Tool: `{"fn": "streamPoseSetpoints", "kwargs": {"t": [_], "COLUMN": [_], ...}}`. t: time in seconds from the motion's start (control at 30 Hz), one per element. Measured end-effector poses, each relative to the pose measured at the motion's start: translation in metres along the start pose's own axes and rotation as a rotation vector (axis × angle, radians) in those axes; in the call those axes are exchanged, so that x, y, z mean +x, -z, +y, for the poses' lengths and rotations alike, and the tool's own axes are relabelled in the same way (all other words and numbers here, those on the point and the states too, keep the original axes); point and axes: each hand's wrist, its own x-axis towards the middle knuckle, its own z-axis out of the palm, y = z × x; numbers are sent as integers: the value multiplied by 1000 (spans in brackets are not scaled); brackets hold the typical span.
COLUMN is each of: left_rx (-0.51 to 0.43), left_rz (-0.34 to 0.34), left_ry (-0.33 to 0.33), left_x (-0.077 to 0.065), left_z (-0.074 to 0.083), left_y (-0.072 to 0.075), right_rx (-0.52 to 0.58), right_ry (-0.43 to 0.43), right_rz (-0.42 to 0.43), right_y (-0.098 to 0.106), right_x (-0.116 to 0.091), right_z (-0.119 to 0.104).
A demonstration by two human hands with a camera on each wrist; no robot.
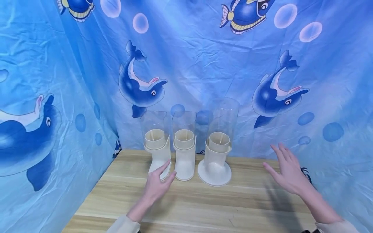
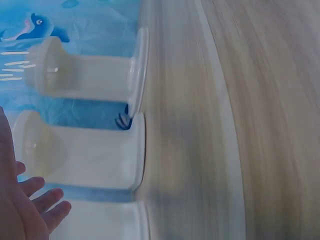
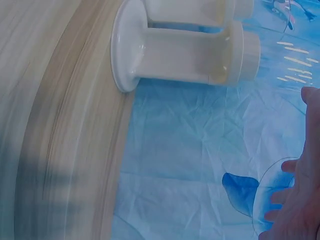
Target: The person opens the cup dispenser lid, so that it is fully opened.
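Three white stands, each with a round cup and a clear upright sleeve, are lined up in the head view. The left stand (image 1: 159, 156) and middle stand (image 1: 185, 163) have narrow rounded bases. A wide round base carries the right stand (image 1: 215, 173), whose clear tube (image 1: 223, 113) is the tallest. My left hand (image 1: 158, 186) hovers before the left stand, thumb and fingers spread, holding nothing; whether it touches the stand I cannot tell. Off to the right of the round-based stand, my right hand (image 1: 288, 174) is raised with fingers apart and nothing in it.
The stands occupy the back of a wood-grain table (image 1: 198, 207). Behind and beside it hangs a blue curtain (image 1: 186, 64) printed with dolphins, fish and bubbles. The table's left edge runs along the curtain.
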Motion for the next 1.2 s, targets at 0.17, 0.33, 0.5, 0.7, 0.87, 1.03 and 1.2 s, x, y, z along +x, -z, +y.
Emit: {"fn": "streamPoseSetpoints", "kwargs": {"t": [0.17, 0.33, 0.5, 0.7, 0.87, 1.03, 1.2], "left_rx": [-77, -155, -204, -248, -265, -281, -209], "left_rz": [-22, -44, -91, -132, -133, -101, -72], "left_ry": [9, 18, 47, 63, 72, 97, 93], "left_x": [2, 4, 10, 16, 20, 25, 30], "left_z": [5, 15, 26, 33, 37, 40, 38], "left_y": [-26, -48, -70, -94, -112, -129, -143], "right_rx": [23, 73, 124, 157, 180, 193, 212], "right_ry": [-25, -13, 26, 37, 23, 29, 37], "right_rz": [-38, -6, 26, 35, 42, 24, 13], "right_y": [-2, -6, -13, -20, -25, -30, -34], "right_x": [5, 12, 22, 35, 48, 60, 68], "right_z": [-6, -14, -22, -34, -43, -50, -55]}}
